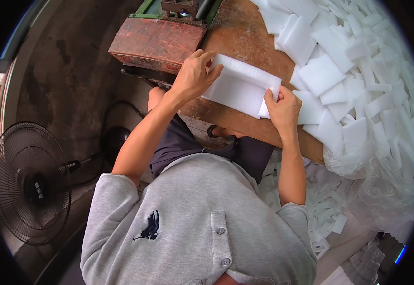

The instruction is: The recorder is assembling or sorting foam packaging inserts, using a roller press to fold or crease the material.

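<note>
A white foam box (239, 90), shallow and open-faced, is held tilted over the front part of a brown worktable (238, 31). My left hand (193, 76) is at its left end, with thumb and index finger curled about the upper corner; the other fingers are partly hidden. At the right end, my right hand (284, 108) pinches the foam wall, its thumb on the inner side. Beyond my left hand stands a machine with a worn red metal block (158, 42) and green edges.
White foam pieces (323, 76) lie heaped over the table's right side, some near my right hand. Clear plastic film (356, 152) hangs off that side, and more foam scraps (323, 209) lie below. A black standing fan (33, 185) is at the left.
</note>
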`<action>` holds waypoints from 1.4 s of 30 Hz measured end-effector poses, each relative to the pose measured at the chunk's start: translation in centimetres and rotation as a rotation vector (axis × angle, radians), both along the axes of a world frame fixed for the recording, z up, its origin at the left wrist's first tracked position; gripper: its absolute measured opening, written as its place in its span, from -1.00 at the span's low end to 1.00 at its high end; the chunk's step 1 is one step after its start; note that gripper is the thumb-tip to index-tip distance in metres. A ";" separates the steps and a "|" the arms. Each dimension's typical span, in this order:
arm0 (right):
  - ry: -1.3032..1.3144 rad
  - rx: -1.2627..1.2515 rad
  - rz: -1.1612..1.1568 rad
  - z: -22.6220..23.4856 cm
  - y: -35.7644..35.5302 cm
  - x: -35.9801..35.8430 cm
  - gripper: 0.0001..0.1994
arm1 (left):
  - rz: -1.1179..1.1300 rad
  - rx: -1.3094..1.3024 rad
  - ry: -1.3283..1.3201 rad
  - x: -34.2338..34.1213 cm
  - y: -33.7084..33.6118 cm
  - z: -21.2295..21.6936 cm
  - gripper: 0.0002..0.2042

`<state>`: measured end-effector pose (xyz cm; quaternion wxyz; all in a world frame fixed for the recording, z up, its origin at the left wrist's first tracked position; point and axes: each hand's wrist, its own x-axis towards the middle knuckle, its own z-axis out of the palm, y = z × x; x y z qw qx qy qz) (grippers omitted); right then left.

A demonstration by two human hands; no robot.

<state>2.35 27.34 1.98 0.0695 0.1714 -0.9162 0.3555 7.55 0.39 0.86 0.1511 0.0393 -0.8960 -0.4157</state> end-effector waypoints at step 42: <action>-0.015 0.369 -0.034 -1.4 0.4 -0.2 -0.66 | -0.726 0.015 0.443 3.9 11.7 4.2 -0.37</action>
